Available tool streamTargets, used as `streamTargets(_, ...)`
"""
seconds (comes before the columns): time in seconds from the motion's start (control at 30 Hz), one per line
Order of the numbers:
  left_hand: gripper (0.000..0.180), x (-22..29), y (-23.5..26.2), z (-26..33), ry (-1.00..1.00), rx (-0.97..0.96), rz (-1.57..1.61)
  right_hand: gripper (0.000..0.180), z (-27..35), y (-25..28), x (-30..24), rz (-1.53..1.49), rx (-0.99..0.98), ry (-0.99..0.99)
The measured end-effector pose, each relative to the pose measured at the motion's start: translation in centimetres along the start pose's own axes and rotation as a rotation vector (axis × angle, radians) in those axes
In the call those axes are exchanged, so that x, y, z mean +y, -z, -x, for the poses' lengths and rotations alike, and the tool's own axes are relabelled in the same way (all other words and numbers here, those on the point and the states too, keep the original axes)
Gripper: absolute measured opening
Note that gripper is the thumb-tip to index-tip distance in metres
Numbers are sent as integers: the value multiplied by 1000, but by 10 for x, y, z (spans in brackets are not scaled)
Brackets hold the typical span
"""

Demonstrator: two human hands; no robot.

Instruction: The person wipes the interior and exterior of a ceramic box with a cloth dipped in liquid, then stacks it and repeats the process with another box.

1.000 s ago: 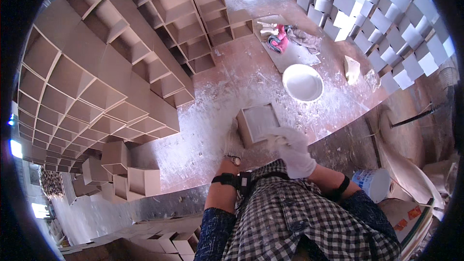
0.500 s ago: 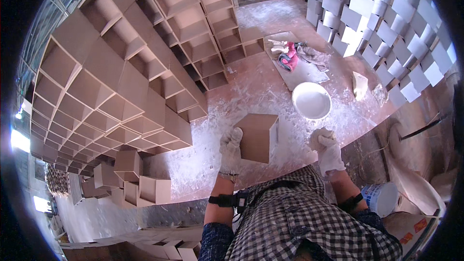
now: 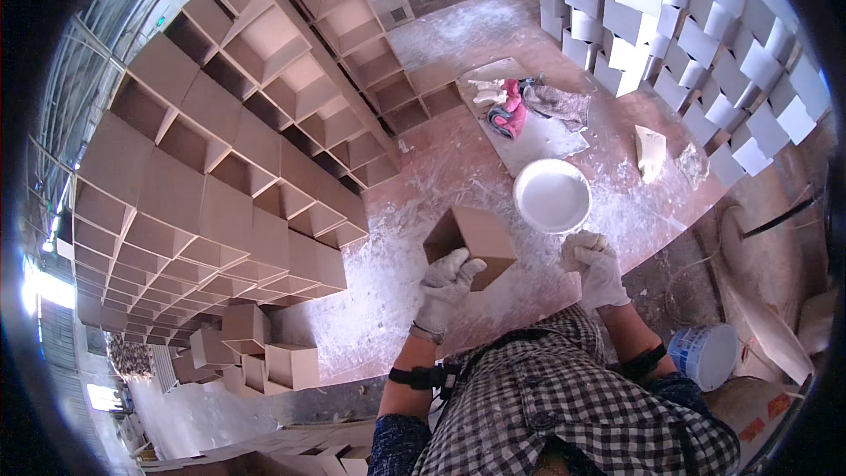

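My left hand (image 3: 445,286), in a white glove, grips a brown open-sided box (image 3: 471,242) from below and holds it up in front of me, its open side turned to the left. Gloved as well, my right hand (image 3: 597,266) is shut on a small pale pad, just right of the box and apart from it. A white basin (image 3: 552,196) with white liquid sits on the floor just beyond my right hand.
Tall stacks of brown open boxes (image 3: 238,167) fill the left. White-coated boxes (image 3: 705,44) are stacked at the upper right. A board with rags (image 3: 529,110) lies past the basin. A small blue-rimmed bucket (image 3: 705,355) stands at my right. The floor is spattered white.
My left hand has raised and turned the box, and now holds it alone. My right hand has come off the box and sits to its right near the basin.
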State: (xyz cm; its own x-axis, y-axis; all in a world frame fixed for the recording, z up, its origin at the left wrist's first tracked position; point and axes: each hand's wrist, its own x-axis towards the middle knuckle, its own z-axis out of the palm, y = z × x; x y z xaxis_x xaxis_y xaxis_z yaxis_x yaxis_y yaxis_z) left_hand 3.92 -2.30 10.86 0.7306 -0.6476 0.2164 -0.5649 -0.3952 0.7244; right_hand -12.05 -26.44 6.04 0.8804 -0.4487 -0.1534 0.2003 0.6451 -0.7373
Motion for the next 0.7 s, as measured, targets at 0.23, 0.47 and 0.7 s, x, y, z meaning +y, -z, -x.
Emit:
streamTargets(0.23, 23, 26, -31, -18, -331, -324, -664, 10, -12, -20, -23, 112, 126, -54)
streamTargets(0.47, 22, 9, -62, 4, -207, -393, -685, 21, -96, -14, 9, 874, -295, 225)
streamTargets(0.7, 35, -24, -40, 28, -385, -41, -657, 14, -121, -85, 1, 1046, -511, 152)
